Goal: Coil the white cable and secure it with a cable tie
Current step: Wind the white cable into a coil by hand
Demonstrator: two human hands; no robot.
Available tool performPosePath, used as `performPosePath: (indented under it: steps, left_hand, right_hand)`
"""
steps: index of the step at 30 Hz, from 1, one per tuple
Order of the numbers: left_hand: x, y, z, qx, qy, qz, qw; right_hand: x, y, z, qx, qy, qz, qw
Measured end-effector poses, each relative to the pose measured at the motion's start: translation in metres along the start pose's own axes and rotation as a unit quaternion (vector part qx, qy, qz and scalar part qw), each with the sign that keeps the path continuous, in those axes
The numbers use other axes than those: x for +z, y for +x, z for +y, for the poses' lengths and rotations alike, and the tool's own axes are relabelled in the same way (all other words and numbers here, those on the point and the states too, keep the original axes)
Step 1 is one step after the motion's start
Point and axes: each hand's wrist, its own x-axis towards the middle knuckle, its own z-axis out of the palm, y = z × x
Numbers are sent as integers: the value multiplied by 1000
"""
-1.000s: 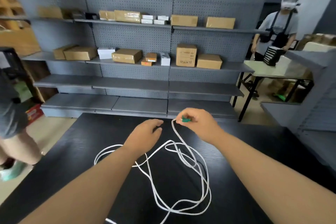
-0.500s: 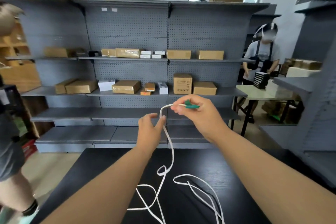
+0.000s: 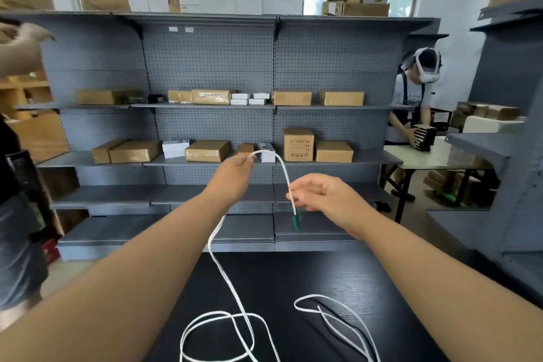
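A thin white cable [image 3: 226, 276] rises from loose loops on the black table [image 3: 308, 279] up to my hands. My left hand [image 3: 232, 176] is raised and pinches the cable near its top. From there the cable arcs over to my right hand [image 3: 320, 194], which pinches it just above its green end piece [image 3: 296, 219]. That green end hangs down below my right fingers. More white loops [image 3: 335, 317] lie on the table at the lower right. I see no cable tie.
Grey pegboard shelving [image 3: 211, 73] with cardboard boxes stands behind the table. A person [image 3: 417, 103] works at a white table [image 3: 435, 156] on the right. Another person [image 3: 17, 214] stands close at the left edge.
Both hands have lifted the cable up off the table. My left hand took hold of it and rose above my right hand; the green end now hangs downward.
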Motion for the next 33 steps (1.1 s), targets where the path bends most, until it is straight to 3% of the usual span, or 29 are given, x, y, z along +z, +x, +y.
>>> performPosePath:
  steps: [4,8,14,18,22,25,30,33]
  left_hand:
    - [2,3,6,101,116,-46,987]
    - [7,-1,7,135,109,-80,982]
    - [13,-7,-8,65,-39,-105,992]
    - [9,-10,-21,-25,-129,-180,975]
    - [1,-17,-38,-81,-123,-245,958]
    - [-1,-17,-44,-120,-153,-251,948]
    - [-6,-18,-53,-80,-82,-278,954]
    - [-7,-20,-56,-71,-27,-254,964]
  right_hand:
    - [7,10,-11,13,-115,67,991]
    - [8,19,-28,-17,-184,99,978]
    - [6,19,-43,11,-260,73,963]
    - [2,17,-40,8,-267,98,959]
    - [-13,18,-37,20,-231,134,963]
    - [-21,20,-33,31,-216,138,966]
    - [-27,19,-26,31,-189,156,969]
    - [-33,18,-26,25,-168,170,971]
